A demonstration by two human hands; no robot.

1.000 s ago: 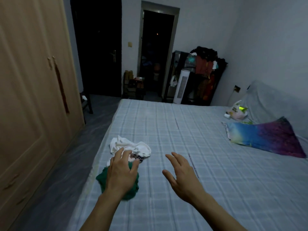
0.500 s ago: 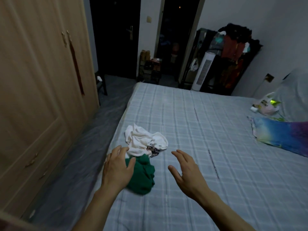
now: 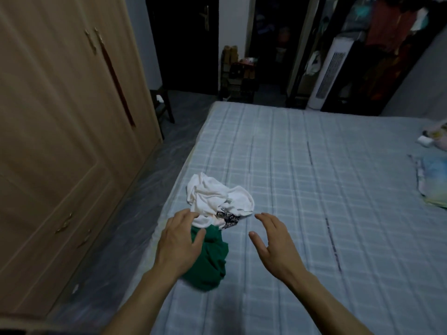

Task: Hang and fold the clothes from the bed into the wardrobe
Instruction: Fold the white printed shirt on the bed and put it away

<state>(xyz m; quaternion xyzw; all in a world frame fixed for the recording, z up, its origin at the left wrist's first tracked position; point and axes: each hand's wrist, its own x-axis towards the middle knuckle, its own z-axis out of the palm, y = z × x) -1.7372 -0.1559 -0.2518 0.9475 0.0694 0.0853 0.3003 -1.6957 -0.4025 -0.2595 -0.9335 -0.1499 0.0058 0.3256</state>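
Note:
A crumpled white garment (image 3: 212, 197) with a black-and-white printed patch lies near the left edge of the bed (image 3: 314, 189). A bunched green garment (image 3: 209, 259) lies just in front of it, touching it. My left hand (image 3: 179, 240) hovers over the green garment's left side, fingers spread, reaching the white cloth's edge, holding nothing. My right hand (image 3: 273, 240) is open above the checked sheet, to the right of both garments. The wooden wardrobe (image 3: 60, 117) stands on the left, its doors closed.
A strip of grey floor (image 3: 135, 213) runs between wardrobe and bed. A colourful cloth (image 3: 433, 182) and a small bag (image 3: 435, 136) lie at the bed's right side. A clothes rack (image 3: 387, 44), a white tower fan (image 3: 326, 73) and dark doorways stand beyond the bed.
The view has tilted down and closer to the garments. My left hand has shifted to the green garment's left side; my right hand stays open beside the pile.

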